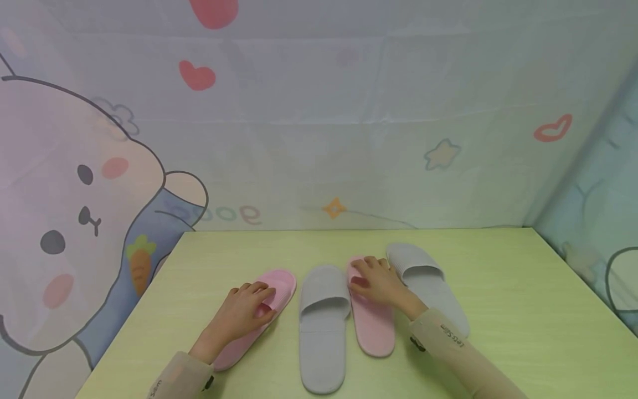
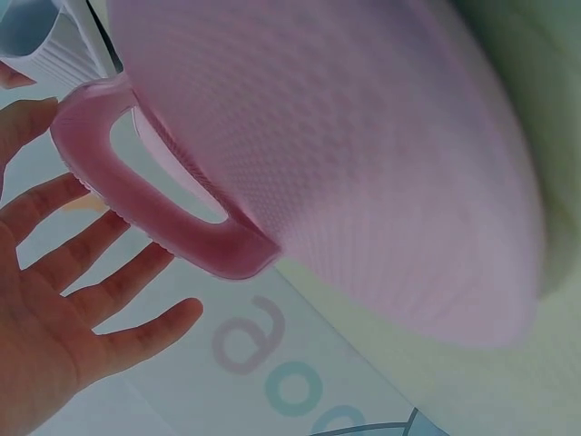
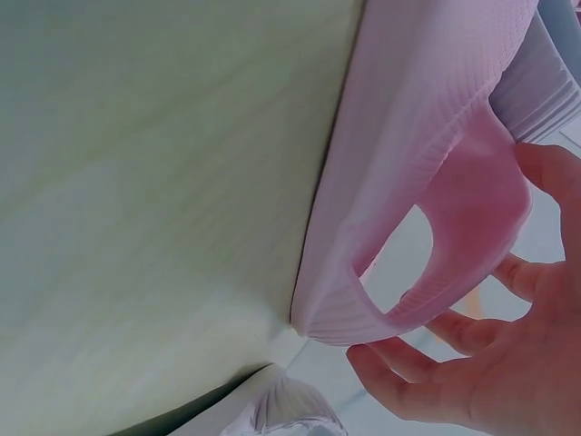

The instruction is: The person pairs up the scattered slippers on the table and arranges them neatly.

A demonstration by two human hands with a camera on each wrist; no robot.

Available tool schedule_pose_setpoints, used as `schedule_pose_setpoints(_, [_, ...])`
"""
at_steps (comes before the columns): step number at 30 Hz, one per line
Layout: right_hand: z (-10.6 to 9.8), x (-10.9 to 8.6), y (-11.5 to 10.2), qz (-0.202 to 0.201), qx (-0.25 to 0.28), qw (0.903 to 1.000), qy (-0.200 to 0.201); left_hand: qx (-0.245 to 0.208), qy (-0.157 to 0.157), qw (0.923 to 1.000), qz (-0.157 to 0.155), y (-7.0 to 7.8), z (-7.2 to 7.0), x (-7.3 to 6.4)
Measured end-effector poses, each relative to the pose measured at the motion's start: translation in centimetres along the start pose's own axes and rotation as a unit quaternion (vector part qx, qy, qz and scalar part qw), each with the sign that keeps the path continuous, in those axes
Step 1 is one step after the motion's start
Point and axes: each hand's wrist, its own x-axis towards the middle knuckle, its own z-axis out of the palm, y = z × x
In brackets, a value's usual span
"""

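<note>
Two pink slippers and two grey slippers lie on a light yellow-green table. Over the strap of the slanted left pink slipper (image 1: 234, 350), my left hand (image 1: 240, 310) spreads its fingers. In the left wrist view the thumb and fingertips meet the edges of its pink strap (image 2: 95, 154). My right hand (image 1: 381, 284) lies across the front of the other pink slipper (image 1: 375, 330), which points away from me. Its thumb and fingertips are at the pink strap (image 3: 477, 200) in the right wrist view, the fingers loosely bent.
Between the pink slippers lies one grey slipper (image 1: 323, 354). A second grey slipper (image 1: 438, 302) is right of my right hand, angled and close against the pink one. Behind the table (image 1: 538, 310) hangs a printed cloth (image 1: 319, 111) with cartoon figures and hearts.
</note>
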Motion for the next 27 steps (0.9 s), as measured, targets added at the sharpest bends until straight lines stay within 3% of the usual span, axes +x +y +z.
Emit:
schedule_pose_setpoints(15, [-0.4,0.4,1.0,-0.026,0.022,0.9994,0.001,0.004,-0.005,1.0000,-0.003,0.0,0.0,0.0])
schedule_pose_setpoints(27, [-0.8,0.1,1.1,-0.036,0.026,0.9990,0.002,0.006,0.012,0.9999,0.006,0.0,0.0,-0.2])
